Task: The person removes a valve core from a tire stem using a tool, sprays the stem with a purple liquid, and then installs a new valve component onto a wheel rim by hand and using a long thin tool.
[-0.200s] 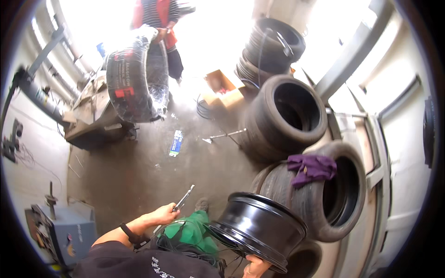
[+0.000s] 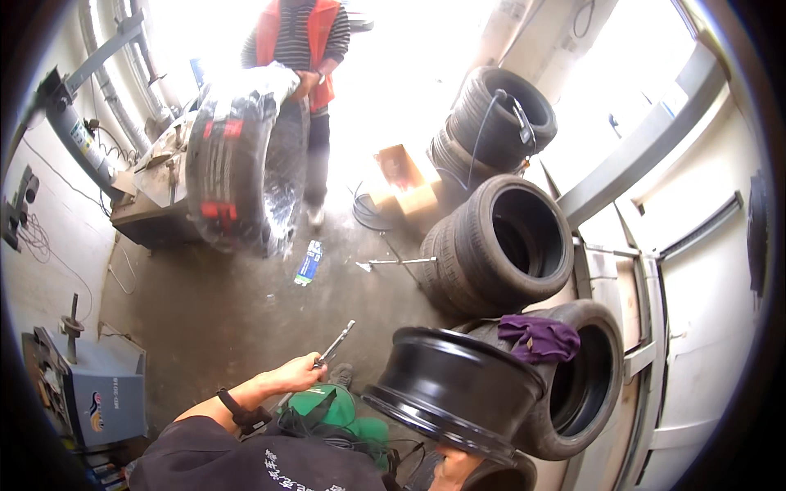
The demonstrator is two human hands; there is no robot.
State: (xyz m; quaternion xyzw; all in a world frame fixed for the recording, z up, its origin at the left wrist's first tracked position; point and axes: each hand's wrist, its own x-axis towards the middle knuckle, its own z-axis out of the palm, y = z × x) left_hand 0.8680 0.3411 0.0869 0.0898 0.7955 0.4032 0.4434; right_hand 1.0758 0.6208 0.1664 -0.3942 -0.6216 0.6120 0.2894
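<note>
My left hand (image 2: 299, 374) is closed around a long silver metal bar (image 2: 336, 341), which points forward and to the right. Lower right, my right hand (image 2: 455, 469) grips the near rim edge of a glossy black wheel rim (image 2: 460, 389) from below; part of the fingers is hidden by it. The rim is tilted on its side. Beside it is a worn tire (image 2: 602, 360) with a purple cloth (image 2: 536, 338) draped over it. Both forearms are held out from my body, with a dark band on the left wrist.
At far left a person in an orange vest (image 2: 323, 49) holds a plastic-wrapped tire (image 2: 233, 164). Worn tires (image 2: 516, 237) are stacked to the right. On the floor lie a blue-white packet (image 2: 308, 263), a cross-shaped wrench (image 2: 397, 261) and an open carton (image 2: 401, 176). A grey-blue machine (image 2: 110, 401) stands at left.
My view has tilted up, so the far person shows more fully and the floor items sit lower. My hands keep hold of the bar and rim; the rim appears slightly raised and further left.
</note>
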